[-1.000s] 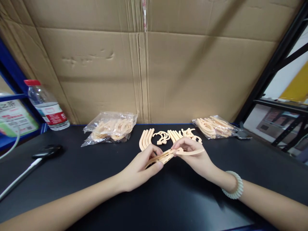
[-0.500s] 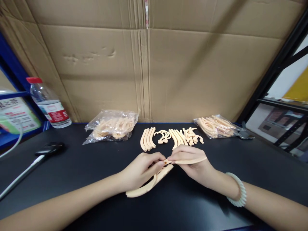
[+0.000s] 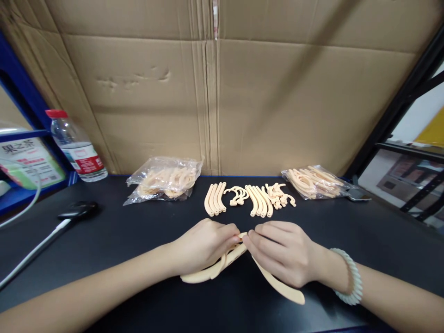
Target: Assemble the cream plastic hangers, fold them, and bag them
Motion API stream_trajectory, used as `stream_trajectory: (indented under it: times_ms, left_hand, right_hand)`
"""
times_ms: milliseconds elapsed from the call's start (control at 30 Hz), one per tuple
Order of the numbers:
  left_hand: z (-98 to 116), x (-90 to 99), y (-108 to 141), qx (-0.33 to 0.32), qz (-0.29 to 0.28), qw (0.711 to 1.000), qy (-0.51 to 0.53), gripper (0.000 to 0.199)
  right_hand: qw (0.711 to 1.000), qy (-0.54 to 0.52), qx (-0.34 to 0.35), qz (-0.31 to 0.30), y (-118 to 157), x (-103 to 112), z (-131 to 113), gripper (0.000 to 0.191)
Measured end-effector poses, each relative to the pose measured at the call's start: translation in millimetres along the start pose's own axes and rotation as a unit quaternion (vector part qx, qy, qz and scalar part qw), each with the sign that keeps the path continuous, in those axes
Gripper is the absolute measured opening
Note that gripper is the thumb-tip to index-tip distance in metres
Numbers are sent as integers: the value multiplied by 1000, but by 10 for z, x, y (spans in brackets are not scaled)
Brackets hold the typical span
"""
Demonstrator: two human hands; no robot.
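My left hand is closed on a beige curved plastic piece, pinching near its upper end. A thinner strip lies along that piece, partly hidden by my fingers. My right hand pinches the end of another curved plastic strip, whose wide free end slopes down to the right. Both sets of fingertips nearly meet over a small pale part; whether the pieces are joined there is hidden. Behind my hands lie two rows of curved strips, a left row and a right row.
Small hooked pieces and a pile of knobbed pieces lie among the rows. Farther back are a left plastic bag and a right one. A water bottle and a black device with a white cable are left.
The strip in my right hand has swung from lying across the fingers to pointing down and right. My right hand has turned over it. My left hand keeps its hold; the view shifted slightly.
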State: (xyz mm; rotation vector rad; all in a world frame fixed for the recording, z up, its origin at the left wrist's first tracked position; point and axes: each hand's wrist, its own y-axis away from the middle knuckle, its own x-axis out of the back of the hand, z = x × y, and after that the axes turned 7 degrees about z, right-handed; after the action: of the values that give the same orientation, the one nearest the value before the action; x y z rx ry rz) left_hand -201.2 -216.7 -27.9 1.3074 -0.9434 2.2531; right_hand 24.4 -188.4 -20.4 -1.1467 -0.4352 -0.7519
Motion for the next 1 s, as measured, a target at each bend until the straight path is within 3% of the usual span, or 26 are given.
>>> stream_trajectory:
  times_ms: [200,467,633,700,800,900,1000]
  left_hand:
    - [42,1,-4,-5,2,999,-32,32]
    - [76,2,-7,-28,9,998,-64,33]
    - [108,3,-20,21,-1,998,52,33]
    - [98,13,-32,53,24,992,109,33]
    - [32,22,-59,132,59,960,239,37]
    - [-76,7,-89,205,58,877,431,34]
    - [-173,-11,-109,242,87,811,525,26]
  right_hand:
    - [999,24,39,-28,3,36,11,29]
    - [995,62,81,-14,-12,53,22,22]
    - [991,63,107,48,-24,36,-21,22]
    - [994,29,52,89,-29,28,20,18]
    - [977,-25,-155,143,38,26,233,19]
    - [920,-19,-368,133,238,35,583,14]
    - [872,-37,-485,57,507,10,906,16]
